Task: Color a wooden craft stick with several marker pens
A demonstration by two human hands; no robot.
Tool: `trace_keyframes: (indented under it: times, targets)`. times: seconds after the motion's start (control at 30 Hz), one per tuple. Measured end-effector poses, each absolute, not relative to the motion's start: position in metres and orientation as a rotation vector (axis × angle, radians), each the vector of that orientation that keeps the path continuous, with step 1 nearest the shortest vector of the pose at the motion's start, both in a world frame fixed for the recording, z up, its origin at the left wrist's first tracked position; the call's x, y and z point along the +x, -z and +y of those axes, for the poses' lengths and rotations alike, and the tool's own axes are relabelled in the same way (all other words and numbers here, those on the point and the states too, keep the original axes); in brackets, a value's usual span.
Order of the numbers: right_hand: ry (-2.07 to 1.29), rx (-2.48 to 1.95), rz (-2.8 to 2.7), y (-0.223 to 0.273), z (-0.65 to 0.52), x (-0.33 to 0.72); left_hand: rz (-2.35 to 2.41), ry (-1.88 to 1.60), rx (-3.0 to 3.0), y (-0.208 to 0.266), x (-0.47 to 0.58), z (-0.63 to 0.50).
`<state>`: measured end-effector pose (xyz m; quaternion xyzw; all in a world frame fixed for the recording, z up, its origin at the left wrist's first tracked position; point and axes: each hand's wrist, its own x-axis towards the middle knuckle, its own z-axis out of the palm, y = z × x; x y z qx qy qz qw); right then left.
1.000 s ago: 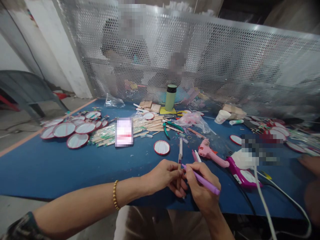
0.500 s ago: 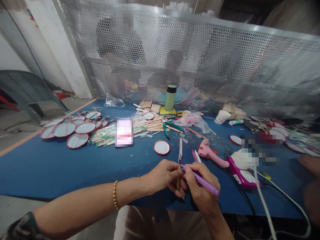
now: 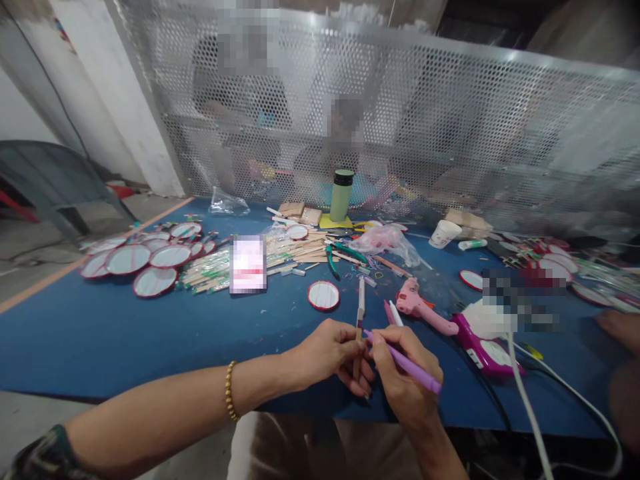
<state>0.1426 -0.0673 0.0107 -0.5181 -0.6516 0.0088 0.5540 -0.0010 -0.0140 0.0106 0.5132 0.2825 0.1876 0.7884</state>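
Observation:
My left hand (image 3: pixel 327 353) is closed around a thin wooden stick (image 3: pixel 357 368), held between thumb and fingers and pointing away from me. A purple patch shows near the stick's far part, and a white piece (image 3: pixel 361 293) lies in line beyond it; whether they are joined I cannot tell. A purple marker (image 3: pixel 417 375) sits in my right hand (image 3: pixel 413 390) in a writing grip, its tip at or very near the stick. Just past my right fingers lie a pink pen (image 3: pixel 388 311) and a white pen (image 3: pixel 395 313). A round red-rimmed disc (image 3: pixel 323 295) rests ahead of my left hand.
A pink glue gun (image 3: pixel 425 311) and a magenta device (image 3: pixel 483 350) with cables are on the right. Behind are teal-handled pliers (image 3: pixel 333 261), a green bottle (image 3: pixel 341 198) and a paper cup (image 3: pixel 445 233). Sticks, a phone (image 3: pixel 249 265) and discs (image 3: pixel 129 259) spread left. Another person's hand (image 3: pixel 617 331) is far right.
My right hand and the marker have shifted very slightly right and down. My left hand and the stick stay almost where they were.

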Motion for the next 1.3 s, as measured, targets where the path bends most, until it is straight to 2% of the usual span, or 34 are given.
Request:
trace_keyframes:
  times: [1.3]
  targets:
    - [-0.031,-1.213,-1.573,-0.0132,-0.0692,0.1416,0.611,-0.395,1.116,-0.0134,-0.0009,-0.0149]
